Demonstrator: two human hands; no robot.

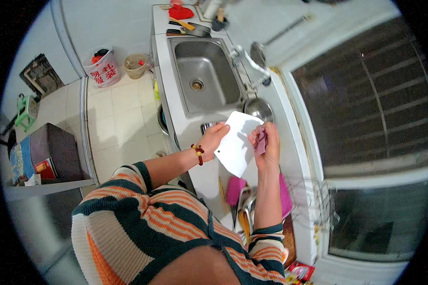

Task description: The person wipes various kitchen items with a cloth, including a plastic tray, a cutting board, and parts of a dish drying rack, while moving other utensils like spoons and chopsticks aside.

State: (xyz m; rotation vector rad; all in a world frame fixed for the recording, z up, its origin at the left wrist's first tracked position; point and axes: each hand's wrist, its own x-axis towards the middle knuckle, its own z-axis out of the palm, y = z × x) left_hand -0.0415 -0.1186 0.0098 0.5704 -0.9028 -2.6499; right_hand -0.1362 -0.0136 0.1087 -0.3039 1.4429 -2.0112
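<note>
My left hand (214, 139) grips the left edge of a thin white board (238, 137), thumb on top and fingers beneath. The board has a small dark hole near one corner; its material is not certain. Over its right side, my right hand (269, 142) is closed around a crumpled purple cloth (261, 141). Both are held above the white counter (199, 156), just on the near side of the stainless steel sink (212, 82). Whether the cloth touches the board cannot be made out. Part of the board's right edge is hidden behind my right hand.
A metal bowl or ladle (258, 109) lies beside the faucet (251, 64). Knives (190, 32) lie beyond the sink. Magenta cloths (236, 190) and utensils (245, 219) are near my right forearm. A wire rack (306, 203) stands at right. On the floor are a plastic bag (102, 69) and a wastebasket (134, 67).
</note>
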